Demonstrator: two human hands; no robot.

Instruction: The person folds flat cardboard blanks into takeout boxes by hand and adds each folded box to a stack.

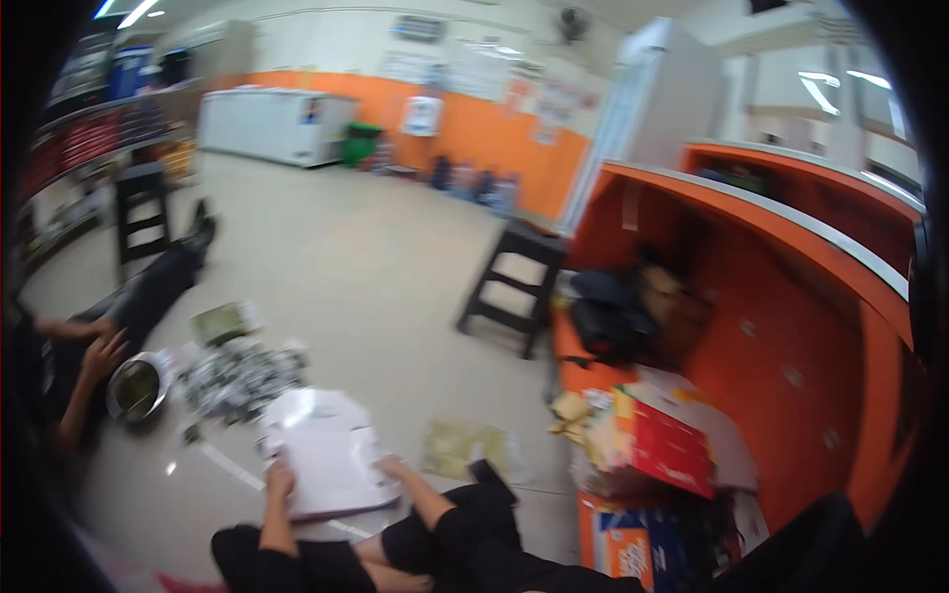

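Observation:
I grip a white box-like thing (326,455) with a flat top by its two sides, just above the floor in front of my legs. My left hand (281,480) is closed on its left edge, and my right hand (392,467) on its right edge. Blur hides what exactly it is. Just beyond it lies a heap of small green-and-white packets (242,378). To the right of my right hand, a flat yellowish-green bag (463,447) lies on the floor, and a dark phone-like slab (491,481) rests by my leg.
At the left, another person's hands (104,351) are beside a white bucket (121,410) with green contents. A green bag (219,324) lies behind the heap. Black stools (514,282) stand on both sides. An orange shelf unit (771,346) with bags and red papers (672,445) bounds the right.

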